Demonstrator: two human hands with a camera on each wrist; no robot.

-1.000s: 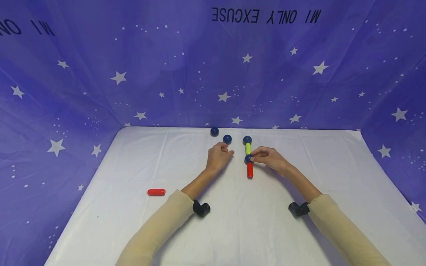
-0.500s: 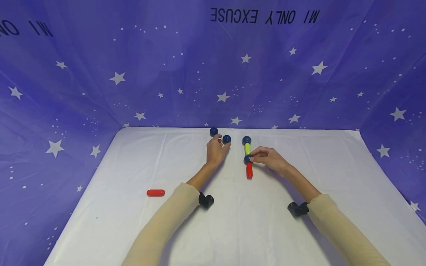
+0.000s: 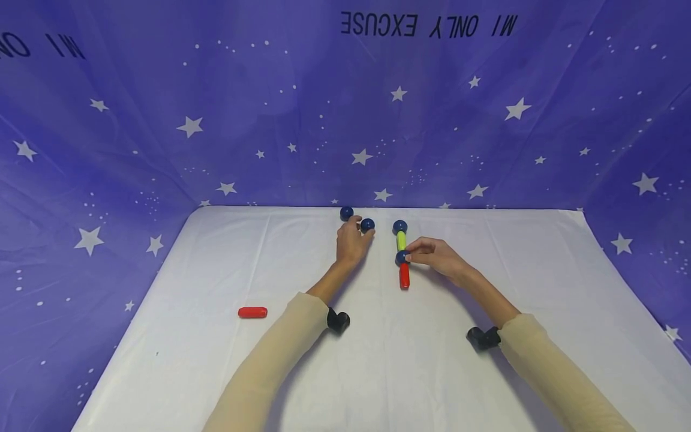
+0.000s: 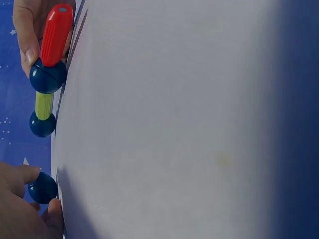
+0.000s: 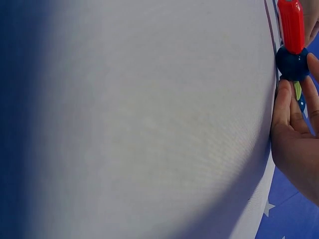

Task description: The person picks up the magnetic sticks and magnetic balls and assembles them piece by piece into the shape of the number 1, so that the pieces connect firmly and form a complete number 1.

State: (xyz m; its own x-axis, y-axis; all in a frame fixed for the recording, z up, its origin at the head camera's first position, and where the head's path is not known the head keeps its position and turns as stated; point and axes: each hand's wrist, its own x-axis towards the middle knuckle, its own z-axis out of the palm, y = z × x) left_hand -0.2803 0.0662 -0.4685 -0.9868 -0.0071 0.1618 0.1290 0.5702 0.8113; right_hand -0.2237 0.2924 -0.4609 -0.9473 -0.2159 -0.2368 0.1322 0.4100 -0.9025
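My left hand [image 3: 352, 243] has its thumb and fingers around the nearer loose blue ball [image 3: 367, 225] at the back of the table; the left wrist view shows them pinching this ball [image 4: 43, 188]. My right hand [image 3: 438, 260] pinches the middle blue ball [image 3: 402, 258] of a joined row. A yellow-green rod [image 3: 401, 240] runs from that ball to a far blue ball [image 3: 400, 227]. Toward me, a red rod [image 3: 405, 277] sticks out from the middle ball. In the right wrist view, the fingers partly hide the yellow-green rod [image 5: 297, 90].
Another blue ball [image 3: 346, 213] sits near the back edge, just beyond my left fingers. A loose red rod [image 3: 252, 312] lies at the left on the white tablecloth [image 3: 410, 372]. A purple star-patterned cloth [image 3: 302, 120] stands behind and at both sides.
My left hand has moved slightly forward, and its fingers have come around the nearer loose ball. The right hand and the joined row have stayed in place.
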